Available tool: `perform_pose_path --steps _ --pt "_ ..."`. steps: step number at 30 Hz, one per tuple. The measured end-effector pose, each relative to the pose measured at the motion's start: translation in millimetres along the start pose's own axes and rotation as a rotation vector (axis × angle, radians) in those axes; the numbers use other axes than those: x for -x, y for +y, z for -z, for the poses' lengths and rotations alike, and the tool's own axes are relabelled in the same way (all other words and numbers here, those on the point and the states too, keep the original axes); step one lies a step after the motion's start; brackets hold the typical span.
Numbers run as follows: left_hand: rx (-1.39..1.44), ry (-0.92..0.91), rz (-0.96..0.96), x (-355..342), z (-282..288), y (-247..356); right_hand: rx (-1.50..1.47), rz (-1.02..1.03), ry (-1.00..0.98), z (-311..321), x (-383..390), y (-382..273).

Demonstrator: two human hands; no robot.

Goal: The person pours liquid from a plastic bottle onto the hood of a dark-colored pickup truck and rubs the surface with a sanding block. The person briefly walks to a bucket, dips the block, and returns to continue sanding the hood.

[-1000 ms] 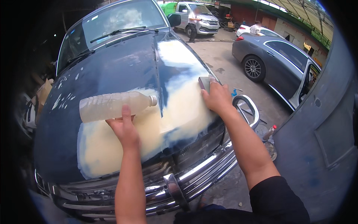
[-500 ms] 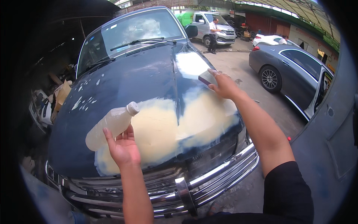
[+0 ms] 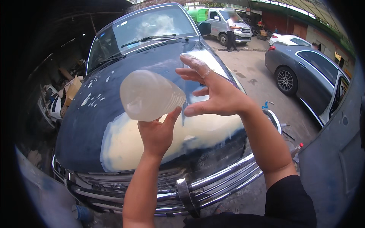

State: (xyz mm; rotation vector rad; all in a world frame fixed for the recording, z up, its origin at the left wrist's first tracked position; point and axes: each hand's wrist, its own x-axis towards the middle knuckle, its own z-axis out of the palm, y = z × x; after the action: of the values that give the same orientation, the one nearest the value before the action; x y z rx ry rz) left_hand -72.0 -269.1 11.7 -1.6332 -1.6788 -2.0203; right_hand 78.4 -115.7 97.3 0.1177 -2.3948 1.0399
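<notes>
- Centre: left hand [image 3: 156, 136], fingers curled around a cloudy whitish, rounded plastic bottle [image 3: 146, 93].
- Right of centre: right hand [image 3: 218, 93], fingers spread wide near the bottle.

Bottle [image 3: 146, 93] — cloudy, ribbed plastic

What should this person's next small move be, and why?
Probably bring the right hand in to steady the bottle: that hand is open beside it, with nothing visible in its grip, while the left hand alone holds the bottle tilted above the hood.
</notes>
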Motion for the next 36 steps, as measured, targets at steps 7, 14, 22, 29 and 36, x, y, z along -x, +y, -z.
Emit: perform_pose_path --steps 7,14,22,29,36 --pt "-0.474 -0.118 -0.464 -40.9 -89.0 34.3 -0.483 0.027 0.519 4.8 62.4 36.9" --pt "-0.788 -0.468 -0.166 -1.1 -84.2 -15.6 -0.856 -0.019 0.788 12.3 123.1 66.9" --pt "-1.248 -0.722 0.195 22.8 -100.9 -42.4 -0.684 -0.08 0.856 29.9 191.2 70.4" --pt "-1.249 -0.674 0.406 -27.4 -167.0 -52.1 -0.796 0.032 0.976 34.6 219.6 64.0" --pt "-1.173 -0.725 0.087 16.7 -152.8 -48.3 -0.734 0.031 0.982 31.8 230.8 65.2"
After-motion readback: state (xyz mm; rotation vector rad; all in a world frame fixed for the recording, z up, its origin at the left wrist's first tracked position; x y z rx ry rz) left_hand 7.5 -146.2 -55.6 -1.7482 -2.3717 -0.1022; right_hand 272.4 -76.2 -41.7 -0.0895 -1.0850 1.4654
